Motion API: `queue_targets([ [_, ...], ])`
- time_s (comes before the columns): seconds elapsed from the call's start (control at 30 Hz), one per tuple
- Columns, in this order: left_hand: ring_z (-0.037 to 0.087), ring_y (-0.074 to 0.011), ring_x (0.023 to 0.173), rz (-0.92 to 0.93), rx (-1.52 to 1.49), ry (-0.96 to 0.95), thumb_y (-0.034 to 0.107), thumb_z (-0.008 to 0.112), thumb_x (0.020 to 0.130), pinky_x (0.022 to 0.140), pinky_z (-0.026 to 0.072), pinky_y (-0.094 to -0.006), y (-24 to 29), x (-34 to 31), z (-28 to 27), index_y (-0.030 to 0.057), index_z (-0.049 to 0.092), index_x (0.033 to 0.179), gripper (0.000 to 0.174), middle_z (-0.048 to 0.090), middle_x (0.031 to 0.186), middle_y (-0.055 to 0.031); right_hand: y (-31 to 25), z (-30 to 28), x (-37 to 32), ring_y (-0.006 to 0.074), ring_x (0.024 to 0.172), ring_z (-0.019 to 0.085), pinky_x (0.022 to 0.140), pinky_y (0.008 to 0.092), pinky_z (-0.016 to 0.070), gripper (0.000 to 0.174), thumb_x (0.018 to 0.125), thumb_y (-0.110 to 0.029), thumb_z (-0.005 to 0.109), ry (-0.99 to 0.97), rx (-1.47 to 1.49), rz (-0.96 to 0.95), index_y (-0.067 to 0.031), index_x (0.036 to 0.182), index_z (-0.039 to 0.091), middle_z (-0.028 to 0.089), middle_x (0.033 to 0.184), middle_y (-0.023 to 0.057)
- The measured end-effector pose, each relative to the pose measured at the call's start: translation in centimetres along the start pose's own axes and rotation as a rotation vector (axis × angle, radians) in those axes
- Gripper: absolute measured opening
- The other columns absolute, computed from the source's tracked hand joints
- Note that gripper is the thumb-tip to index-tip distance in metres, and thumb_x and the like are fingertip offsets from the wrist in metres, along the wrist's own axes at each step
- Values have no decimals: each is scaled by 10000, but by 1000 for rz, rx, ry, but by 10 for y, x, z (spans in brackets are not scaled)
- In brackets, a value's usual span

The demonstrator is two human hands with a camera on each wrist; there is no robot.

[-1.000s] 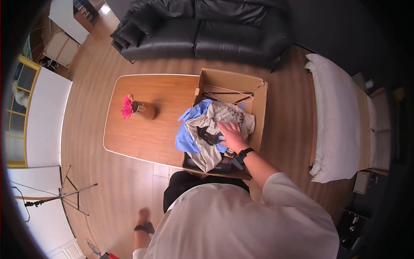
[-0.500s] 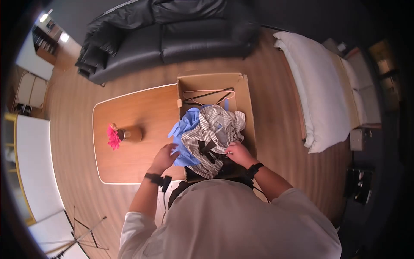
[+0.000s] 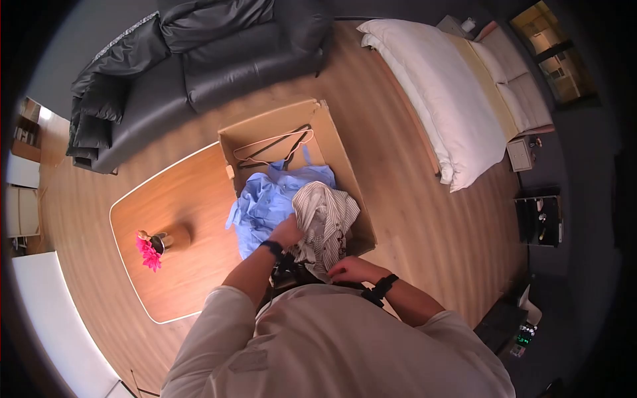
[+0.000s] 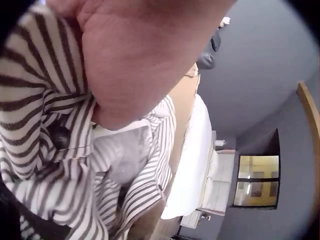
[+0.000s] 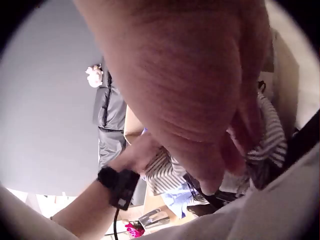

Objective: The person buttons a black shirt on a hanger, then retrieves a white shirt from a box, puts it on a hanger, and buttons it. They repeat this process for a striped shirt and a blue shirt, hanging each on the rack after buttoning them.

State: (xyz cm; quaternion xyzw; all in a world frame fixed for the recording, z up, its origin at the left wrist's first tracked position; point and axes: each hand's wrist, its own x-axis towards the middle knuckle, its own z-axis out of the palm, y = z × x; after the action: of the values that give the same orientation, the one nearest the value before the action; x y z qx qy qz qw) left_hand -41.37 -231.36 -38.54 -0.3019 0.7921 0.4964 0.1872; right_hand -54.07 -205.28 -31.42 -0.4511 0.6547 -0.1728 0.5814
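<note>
A brown-and-white striped shirt (image 3: pixel 326 212) lies bunched over the near right part of a cardboard box (image 3: pixel 336 149). My left hand (image 3: pixel 287 233) grips its left side; in the left wrist view the striped cloth folds up around that hand (image 4: pixel 125 65). At the shirt's near end, close to my body, my right hand (image 3: pixel 358 269) pinches the cloth with curled fingers. The right wrist view shows the back of this hand (image 5: pixel 185 90), with striped fabric behind its fingertips. A blue shirt (image 3: pixel 265 205) spreads beside the striped one, partly over the box's left edge.
Pink and black hangers (image 3: pixel 275 144) lie at the far end of the box. On the wooden table (image 3: pixel 156 205) to the left stands a vase (image 3: pixel 174 237) with a pink flower (image 3: pixel 147 251). A black sofa (image 3: pixel 225 66) and a bed (image 3: pixel 438 86) stand beyond.
The left hand came in from the side and took hold of the striped shirt. The shirt has shifted right and towards me, uncovering more of the blue one. The head view has turned right.
</note>
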Motion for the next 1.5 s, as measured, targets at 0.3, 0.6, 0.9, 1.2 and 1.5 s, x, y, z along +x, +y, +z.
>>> queue_targets([
  [0.3,716,-397,1006,-153,-300,383,132,628,817,876,541,-467,-148,-103,19,-3,733,1065,301,744,980,-252,51,-100,42,245,888,712,807,359,560,298,937,-202,738,525,76,42,-29,1179,711,748,973,140],
  [0.6,697,-402,1092,-568,-471,496,459,832,816,913,553,-457,-119,-90,32,-124,425,1331,878,679,1174,-326,13,-131,197,413,1292,552,1087,456,458,569,937,-359,713,445,-224,-72,-16,1373,587,561,1413,253],
  [0.9,663,-461,1076,-811,-280,749,431,723,921,899,533,-532,-107,-43,69,17,565,1279,570,711,1127,-266,-22,-147,249,409,1055,661,889,491,531,525,952,-495,652,184,-526,164,-27,1182,714,708,1139,220],
  [1.2,667,-444,1038,-849,-293,706,449,656,978,865,530,-523,-100,-44,56,50,613,1201,459,714,1088,-234,45,-211,442,419,1176,621,1015,481,501,214,918,-103,594,231,-934,-141,-68,1105,692,690,1210,190],
  [1.5,681,-417,1012,-900,-271,625,493,643,976,820,546,-530,-95,-44,49,80,601,1211,477,700,1113,-188,61,-202,441,327,1315,523,1125,511,367,292,984,-188,509,177,-1144,4,-143,1183,718,589,1358,105],
])
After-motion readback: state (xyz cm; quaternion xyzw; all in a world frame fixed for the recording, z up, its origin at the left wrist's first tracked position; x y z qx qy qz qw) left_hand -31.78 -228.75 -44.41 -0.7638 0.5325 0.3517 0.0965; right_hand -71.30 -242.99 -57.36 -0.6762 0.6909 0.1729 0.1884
